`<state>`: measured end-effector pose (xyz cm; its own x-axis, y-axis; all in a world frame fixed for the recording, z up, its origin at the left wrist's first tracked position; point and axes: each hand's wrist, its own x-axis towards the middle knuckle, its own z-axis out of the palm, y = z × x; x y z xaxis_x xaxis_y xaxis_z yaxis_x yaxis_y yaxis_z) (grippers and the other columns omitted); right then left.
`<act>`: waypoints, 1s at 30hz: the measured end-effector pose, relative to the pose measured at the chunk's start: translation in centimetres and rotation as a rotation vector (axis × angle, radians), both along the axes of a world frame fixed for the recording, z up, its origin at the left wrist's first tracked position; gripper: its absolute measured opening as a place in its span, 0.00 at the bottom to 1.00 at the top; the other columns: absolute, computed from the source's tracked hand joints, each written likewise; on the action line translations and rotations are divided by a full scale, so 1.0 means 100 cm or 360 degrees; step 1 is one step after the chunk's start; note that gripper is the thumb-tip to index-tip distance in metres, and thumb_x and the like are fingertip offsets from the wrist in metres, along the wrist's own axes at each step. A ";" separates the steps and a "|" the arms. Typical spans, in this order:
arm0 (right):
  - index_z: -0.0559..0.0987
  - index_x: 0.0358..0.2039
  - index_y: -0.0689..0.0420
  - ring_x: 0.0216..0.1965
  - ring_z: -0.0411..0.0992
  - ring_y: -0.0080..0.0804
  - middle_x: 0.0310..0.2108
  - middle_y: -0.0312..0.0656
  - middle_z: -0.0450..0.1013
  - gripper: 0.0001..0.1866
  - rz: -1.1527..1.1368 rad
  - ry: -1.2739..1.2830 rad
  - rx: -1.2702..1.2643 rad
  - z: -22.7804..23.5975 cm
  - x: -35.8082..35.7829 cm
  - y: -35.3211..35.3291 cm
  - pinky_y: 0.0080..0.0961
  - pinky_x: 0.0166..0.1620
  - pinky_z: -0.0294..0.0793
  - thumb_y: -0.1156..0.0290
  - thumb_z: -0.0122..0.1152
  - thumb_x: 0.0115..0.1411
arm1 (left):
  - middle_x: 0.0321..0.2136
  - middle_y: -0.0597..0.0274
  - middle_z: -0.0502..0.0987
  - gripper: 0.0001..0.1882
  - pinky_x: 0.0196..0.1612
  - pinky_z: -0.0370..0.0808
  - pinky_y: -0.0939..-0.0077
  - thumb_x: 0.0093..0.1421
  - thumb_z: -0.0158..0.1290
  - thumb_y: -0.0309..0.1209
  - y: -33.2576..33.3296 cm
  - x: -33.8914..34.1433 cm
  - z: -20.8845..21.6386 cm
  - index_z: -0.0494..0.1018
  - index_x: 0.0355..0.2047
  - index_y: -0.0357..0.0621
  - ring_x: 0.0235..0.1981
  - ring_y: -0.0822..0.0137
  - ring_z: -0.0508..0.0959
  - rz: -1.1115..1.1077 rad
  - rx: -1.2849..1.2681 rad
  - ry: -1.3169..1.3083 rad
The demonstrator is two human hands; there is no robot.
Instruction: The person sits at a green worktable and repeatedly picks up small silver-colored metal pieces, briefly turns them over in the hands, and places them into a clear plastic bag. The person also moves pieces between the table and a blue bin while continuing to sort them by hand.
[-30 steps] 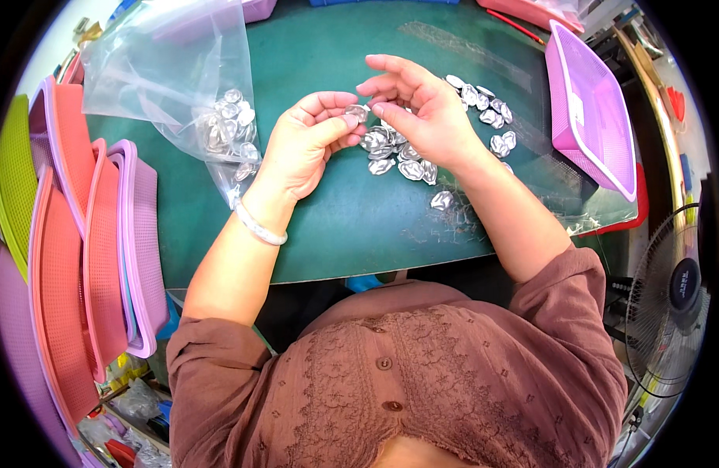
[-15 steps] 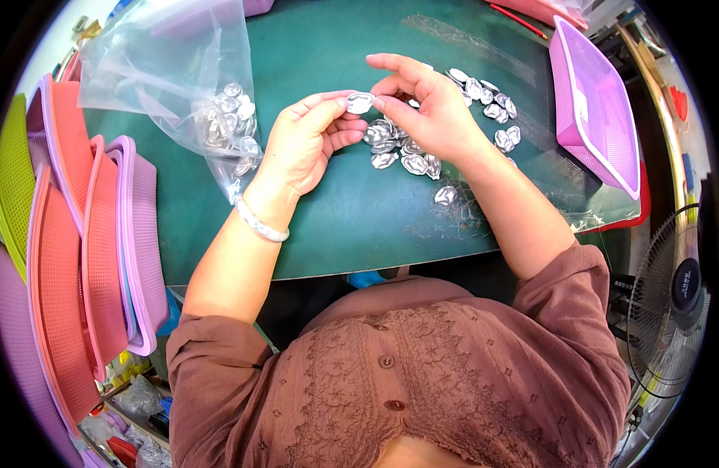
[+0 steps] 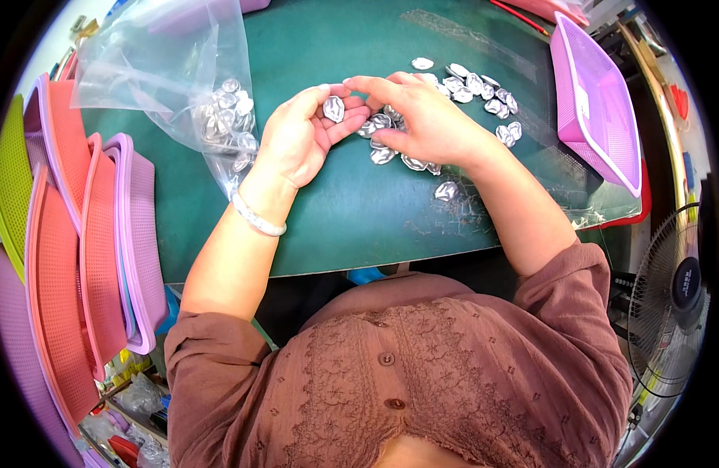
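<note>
We note one small silver, oval, ripple-faced piece [image 3: 334, 109] lying on the fingers of the left hand [image 3: 301, 132], which is turned palm up, loosely cupped, thumb beside the piece rather than clamped over it. The right hand [image 3: 430, 117] arches opposite, thumb and forefinger well parted; we see nothing in that grip. Its forefinger reaches the left fingertips.

Handling, our judgement: light, stiff, probably metal or metal-coated plastic. The glossy face looks slippery, and its finish may scratch. Best taken by the rim, thumb and forefinger at opposite ends of the oval; the thin edge would be awkward to lift from flat.

Like pieces: a loose silver pile [image 3: 383, 156] just below the right hand, partly hidden by it; a silver scatter [image 3: 474, 83] farther and to the right; a lone silver piece [image 3: 446, 191] nearer us.

Edges: the green tabletop [image 3: 336, 226] ends in a bowed near edge. A clear plastic bag [image 3: 161, 78] holding more pieces bounds the left, a lilac mesh plastic basket [image 3: 579, 148] the right. We judge the easiest room for moving lies between bag and pile, toward the near edge.
</note>
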<state>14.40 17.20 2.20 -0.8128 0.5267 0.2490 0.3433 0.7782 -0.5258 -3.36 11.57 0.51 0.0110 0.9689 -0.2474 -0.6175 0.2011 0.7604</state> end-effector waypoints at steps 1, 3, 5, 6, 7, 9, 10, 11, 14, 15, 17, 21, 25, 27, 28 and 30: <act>0.65 0.53 0.54 0.41 0.67 0.39 0.35 0.39 0.73 0.33 0.0007 0.0007 0.0013 0.001 0.000 0.000 0.36 0.48 0.61 0.76 0.61 0.42 | 0.36 0.48 0.71 0.15 0.46 0.74 0.66 0.62 0.39 0.32 0.002 -0.002 -0.002 0.66 0.38 0.29 0.39 0.56 0.75 -0.0015 0.0000 -0.0035; 0.65 0.53 0.55 0.40 0.67 0.40 0.35 0.40 0.73 0.33 0.0020 0.0021 0.0038 0.002 0.000 -0.001 0.36 0.47 0.62 0.76 0.61 0.42 | 0.38 0.45 0.70 0.19 0.48 0.73 0.64 0.64 0.36 0.35 0.004 -0.003 -0.003 0.64 0.41 0.27 0.41 0.54 0.74 -0.0036 0.0005 -0.0083; 0.64 0.53 0.56 0.40 0.67 0.40 0.35 0.41 0.73 0.33 0.0032 0.0089 0.0042 -0.001 0.000 0.000 0.36 0.47 0.63 0.76 0.61 0.42 | 0.40 0.42 0.69 0.22 0.49 0.71 0.64 0.64 0.33 0.38 0.005 -0.004 -0.001 0.63 0.44 0.27 0.42 0.53 0.73 -0.0049 0.0015 -0.0109; 0.64 0.53 0.56 0.40 0.68 0.41 0.35 0.41 0.73 0.33 0.0038 0.0122 0.0044 -0.003 -0.001 0.000 0.36 0.46 0.64 0.76 0.61 0.42 | 0.40 0.41 0.69 0.23 0.49 0.71 0.64 0.65 0.33 0.39 0.005 -0.005 0.000 0.63 0.44 0.27 0.43 0.52 0.73 -0.0061 0.0015 -0.0114; 0.64 0.53 0.57 0.40 0.68 0.41 0.35 0.42 0.73 0.33 0.0036 0.0131 0.0033 -0.002 -0.001 0.000 0.36 0.46 0.64 0.76 0.61 0.42 | 0.41 0.41 0.69 0.24 0.50 0.71 0.64 0.65 0.32 0.40 0.005 -0.006 0.000 0.63 0.45 0.26 0.43 0.52 0.73 -0.0072 0.0014 -0.0119; 0.64 0.53 0.57 0.40 0.67 0.41 0.36 0.42 0.73 0.34 0.0033 0.0149 0.0011 -0.001 -0.002 -0.001 0.35 0.46 0.65 0.76 0.61 0.42 | 0.41 0.41 0.69 0.25 0.50 0.70 0.64 0.65 0.32 0.42 0.004 -0.006 0.002 0.63 0.45 0.26 0.43 0.52 0.73 -0.0085 0.0009 -0.0124; 0.64 0.53 0.55 0.39 0.68 0.40 0.36 0.40 0.73 0.33 0.0026 0.0179 0.0010 -0.002 -0.002 -0.001 0.35 0.45 0.65 0.77 0.59 0.42 | 0.41 0.42 0.69 0.26 0.50 0.71 0.64 0.65 0.32 0.42 0.003 -0.005 0.004 0.63 0.45 0.26 0.43 0.53 0.73 -0.0087 0.0005 -0.0125; 0.65 0.52 0.53 0.38 0.68 0.40 0.37 0.38 0.74 0.33 0.0018 0.0207 0.0009 -0.005 -0.003 -0.001 0.35 0.45 0.65 0.78 0.58 0.42 | 0.40 0.42 0.70 0.26 0.50 0.71 0.64 0.65 0.32 0.42 0.002 -0.005 0.004 0.63 0.45 0.26 0.42 0.53 0.73 -0.0090 0.0001 -0.0127; 0.64 0.53 0.55 0.39 0.68 0.39 0.35 0.38 0.74 0.33 0.0005 0.0160 -0.0014 -0.004 -0.003 0.000 0.34 0.45 0.66 0.78 0.58 0.42 | 0.38 0.45 0.70 0.25 0.48 0.72 0.66 0.64 0.34 0.42 0.002 -0.004 0.004 0.65 0.43 0.27 0.39 0.57 0.74 -0.0022 0.0019 -0.0053; 0.64 0.54 0.57 0.40 0.68 0.40 0.34 0.39 0.74 0.33 0.0002 0.0122 -0.0025 -0.003 -0.003 0.000 0.34 0.45 0.66 0.78 0.59 0.43 | 0.37 0.47 0.71 0.23 0.46 0.72 0.67 0.64 0.35 0.41 0.002 -0.005 0.003 0.65 0.43 0.28 0.38 0.58 0.74 0.0020 0.0001 0.0005; 0.64 0.54 0.56 0.40 0.68 0.39 0.33 0.38 0.74 0.33 0.0011 0.0176 -0.0091 -0.004 -0.003 0.001 0.33 0.45 0.67 0.79 0.58 0.43 | 0.35 0.50 0.72 0.21 0.43 0.73 0.70 0.63 0.38 0.40 0.002 -0.008 0.001 0.67 0.41 0.30 0.35 0.62 0.74 0.0102 -0.0035 0.0119; 0.67 0.51 0.52 0.36 0.68 0.38 0.33 0.36 0.74 0.30 0.0001 0.0336 -0.0181 -0.008 -0.002 0.003 0.33 0.42 0.68 0.78 0.55 0.43 | 0.32 0.56 0.73 0.15 0.37 0.73 0.75 0.61 0.43 0.35 0.002 -0.010 -0.002 0.69 0.39 0.34 0.32 0.66 0.73 0.0068 -0.0043 0.0193; 0.65 0.54 0.55 0.40 0.67 0.38 0.34 0.37 0.73 0.34 0.0069 0.0266 -0.0083 -0.005 -0.002 0.001 0.32 0.46 0.64 0.77 0.60 0.43 | 0.31 0.58 0.73 0.12 0.35 0.72 0.77 0.60 0.45 0.33 0.001 -0.010 -0.003 0.70 0.38 0.36 0.31 0.67 0.73 0.0093 -0.0042 0.0213; 0.64 0.54 0.54 0.42 0.66 0.38 0.35 0.36 0.73 0.35 0.0109 0.0180 0.0012 -0.001 -0.004 -0.003 0.33 0.48 0.62 0.75 0.63 0.42 | 0.31 0.59 0.73 0.12 0.35 0.71 0.77 0.60 0.45 0.33 0.002 -0.011 -0.004 0.70 0.37 0.36 0.31 0.68 0.73 0.0100 -0.0027 0.0200; 0.64 0.54 0.53 0.42 0.66 0.38 0.34 0.37 0.73 0.35 0.0119 0.0172 0.0074 -0.002 -0.006 -0.004 0.34 0.48 0.61 0.72 0.64 0.42 | 0.31 0.59 0.73 0.12 0.35 0.71 0.77 0.60 0.45 0.33 0.002 -0.011 -0.005 0.70 0.37 0.36 0.31 0.68 0.73 0.0096 -0.0018 0.0194; 0.65 0.53 0.51 0.42 0.66 0.38 0.34 0.38 0.73 0.35 0.0134 0.0156 0.0198 -0.006 -0.009 -0.008 0.35 0.48 0.59 0.68 0.66 0.42 | 0.31 0.61 0.73 0.12 0.36 0.71 0.77 0.61 0.44 0.33 0.002 -0.011 -0.004 0.70 0.38 0.37 0.32 0.69 0.73 0.0101 -0.0019 0.0215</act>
